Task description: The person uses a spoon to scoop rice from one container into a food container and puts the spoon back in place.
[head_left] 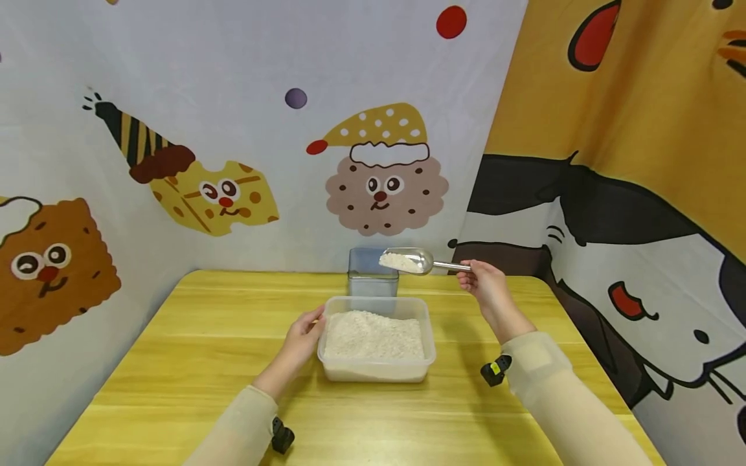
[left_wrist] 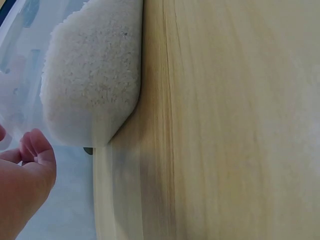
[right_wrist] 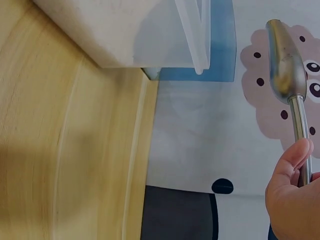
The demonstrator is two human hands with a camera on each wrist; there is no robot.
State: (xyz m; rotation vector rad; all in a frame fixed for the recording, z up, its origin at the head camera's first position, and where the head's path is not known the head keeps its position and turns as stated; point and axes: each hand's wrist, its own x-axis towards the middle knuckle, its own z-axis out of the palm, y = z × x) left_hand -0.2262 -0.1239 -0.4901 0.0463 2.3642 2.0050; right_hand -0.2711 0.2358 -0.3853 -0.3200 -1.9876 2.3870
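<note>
A clear plastic tub (head_left: 376, 372) full of white rice (head_left: 373, 334) sits mid-table. My left hand (head_left: 302, 336) rests against its left wall with fingers nearly straight; in the left wrist view the fingertips (left_wrist: 34, 147) lie beside the rice tub (left_wrist: 90, 75). My right hand (head_left: 482, 279) pinches the handle of a metal scoop (head_left: 408, 261) loaded with rice, held above a blue-grey square container (head_left: 373, 278) behind the tub. The right wrist view shows the scoop (right_wrist: 286, 65) from below and my right hand (right_wrist: 292, 192) around its handle.
The yellow wooden table (head_left: 192, 362) is ringed by cartoon-print curtains at the back (head_left: 262, 129) and right (head_left: 629, 162). Bare tabletop lies to the left and right of the tub.
</note>
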